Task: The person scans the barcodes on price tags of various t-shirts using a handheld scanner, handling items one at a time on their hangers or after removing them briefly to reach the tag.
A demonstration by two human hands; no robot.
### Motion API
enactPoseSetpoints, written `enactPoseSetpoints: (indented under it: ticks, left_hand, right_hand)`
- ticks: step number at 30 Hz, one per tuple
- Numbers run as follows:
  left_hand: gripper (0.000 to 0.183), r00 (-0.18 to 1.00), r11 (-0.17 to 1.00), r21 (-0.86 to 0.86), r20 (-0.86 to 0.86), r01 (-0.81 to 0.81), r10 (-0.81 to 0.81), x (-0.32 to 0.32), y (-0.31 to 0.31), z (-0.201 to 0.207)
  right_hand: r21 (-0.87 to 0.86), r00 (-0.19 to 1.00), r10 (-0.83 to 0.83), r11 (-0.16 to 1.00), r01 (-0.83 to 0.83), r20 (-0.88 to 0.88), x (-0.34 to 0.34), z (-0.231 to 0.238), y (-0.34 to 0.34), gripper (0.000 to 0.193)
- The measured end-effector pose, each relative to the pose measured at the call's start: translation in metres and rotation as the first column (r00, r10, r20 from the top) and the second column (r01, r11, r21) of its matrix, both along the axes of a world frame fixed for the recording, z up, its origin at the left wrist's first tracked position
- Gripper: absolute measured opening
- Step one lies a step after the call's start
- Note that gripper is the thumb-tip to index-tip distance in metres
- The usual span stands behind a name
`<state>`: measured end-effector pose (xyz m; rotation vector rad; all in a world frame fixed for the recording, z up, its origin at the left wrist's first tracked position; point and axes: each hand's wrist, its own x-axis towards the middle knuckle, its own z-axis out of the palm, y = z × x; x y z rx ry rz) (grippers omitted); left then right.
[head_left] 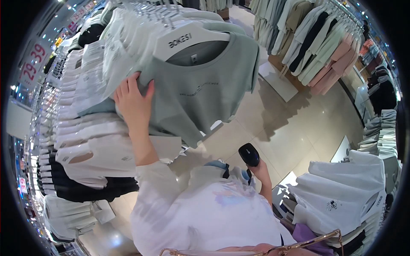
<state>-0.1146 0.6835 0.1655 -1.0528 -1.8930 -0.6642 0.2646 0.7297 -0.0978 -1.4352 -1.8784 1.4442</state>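
Observation:
My left hand (132,100) reaches up and grips the left sleeve edge of a pale green T-shirt (200,89) that hangs at the front of a crowded rail. A white cardboard collar insert (188,38) sits at the shirt's neck. My right hand (259,170) is held low near my chest, closed around a black handheld scanner (249,154) whose head points up toward the shirt. My white sleeve (171,200) and white top fill the lower middle.
White and black T-shirts (94,149) hang packed along the rail at left. More white shirts (341,196) hang at lower right, and pastel tops (324,42) line a rail at upper right. Beige tiled floor (290,128) lies between the rails.

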Motion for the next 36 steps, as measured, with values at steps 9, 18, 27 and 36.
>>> enactPoseSetpoints:
  ticks: [9, 18, 27, 36]
  left_hand:
    - [0.037, 0.972, 0.97, -0.137, 0.094, -0.201, 0.214, 0.005, 0.004, 0.012]
    - [0.041, 0.901, 0.902, 0.116, 0.183, -0.417, 0.393, 0.107, -0.023, 0.037]
    - [0.025, 0.736, 0.67, 0.308, 0.347, -0.675, 0.581, 0.265, -0.055, 0.059]
    - [0.025, 0.126, 0.295, -0.189, 0.603, -0.937, 0.787, 0.372, -0.11, 0.0]
  right_hand:
    - [-0.087, 0.944, 0.31, 0.949, -0.302, 0.113, 0.0, -0.01, 0.095, 0.036]
    - [-0.015, 0.491, 0.861, 0.497, -0.868, 0.137, -0.037, -0.022, 0.248, 0.038]
    - [-0.264, 0.194, 0.981, 0.194, -0.945, 0.028, -0.107, -0.072, 0.3, 0.057]
    - [-0.439, 0.287, 0.701, -0.042, -0.897, -0.653, -0.077, -0.001, 0.257, 0.037]
